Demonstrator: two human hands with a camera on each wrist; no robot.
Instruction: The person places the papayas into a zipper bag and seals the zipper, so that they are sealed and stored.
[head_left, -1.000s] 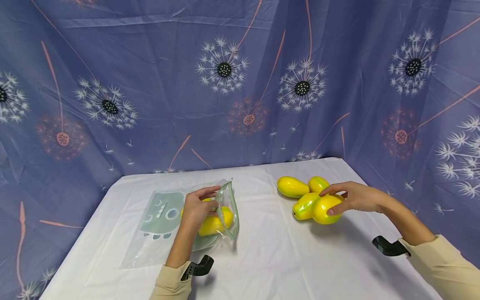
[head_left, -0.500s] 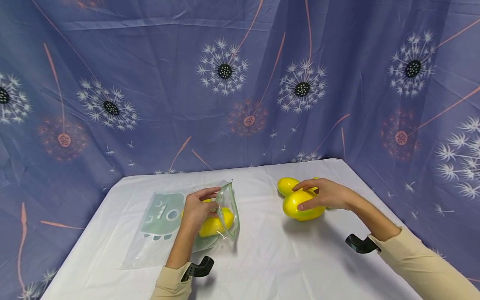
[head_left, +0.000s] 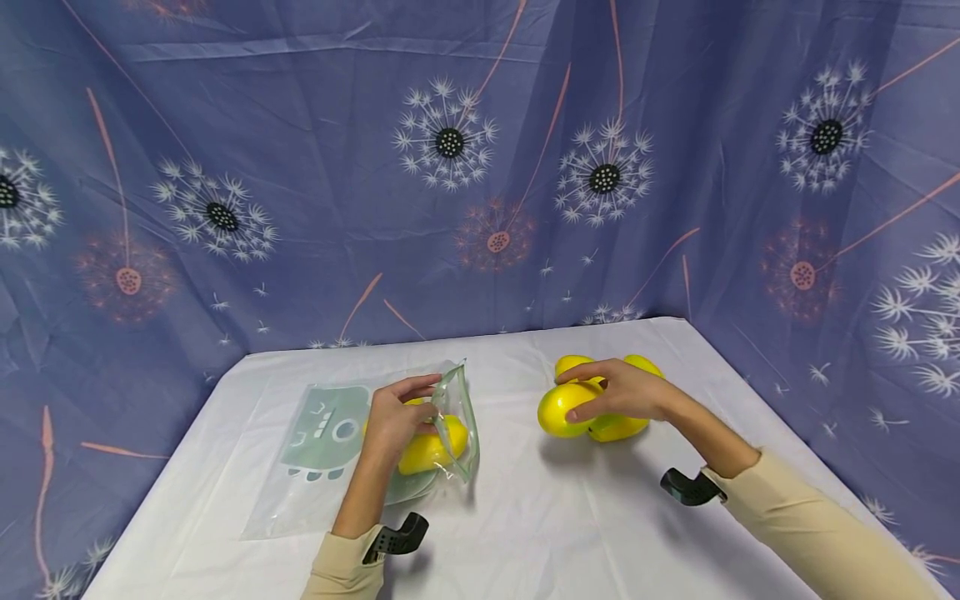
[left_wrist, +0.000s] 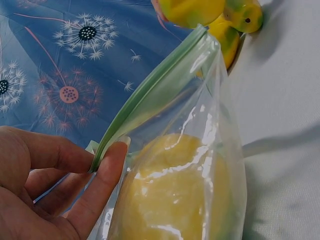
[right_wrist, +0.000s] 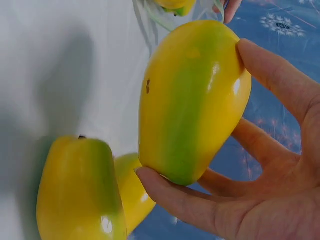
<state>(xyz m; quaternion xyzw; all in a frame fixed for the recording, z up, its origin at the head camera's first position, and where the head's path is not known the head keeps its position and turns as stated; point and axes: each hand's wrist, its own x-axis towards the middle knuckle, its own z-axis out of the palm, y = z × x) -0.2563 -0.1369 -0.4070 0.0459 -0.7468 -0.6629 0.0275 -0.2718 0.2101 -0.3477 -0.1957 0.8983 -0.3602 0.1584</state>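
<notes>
My right hand (head_left: pixel 628 390) holds a yellow-and-green papaya (right_wrist: pixel 192 100) between thumb and fingers, raised over the white table. My left hand (head_left: pixel 392 421) pinches the green zip edge (left_wrist: pixel 145 90) of a clear zip bag (head_left: pixel 258 500), keeping its mouth apart toward the right. Inside the bag, near the mouth, lies another papaya (head_left: pixel 426 452); a bit more yellow shows behind the left fingers. Partly hidden by my right hand, several other papayas sit on the table, one (head_left: pixel 618 428) in front and one (head_left: pixel 643 364) behind.
A white cloth covers the table (head_left: pixel 517 533). The bag's flat part, printed with a pale green cartoon face (head_left: pixel 322 425), spreads to the left. A blue curtain (head_left: pixel 322 208) with dandelion prints hangs behind and at both sides.
My right hand has lifted the papaya off the group and carried it left, toward the bag. The left hand keeps its place at the bag's edge.
</notes>
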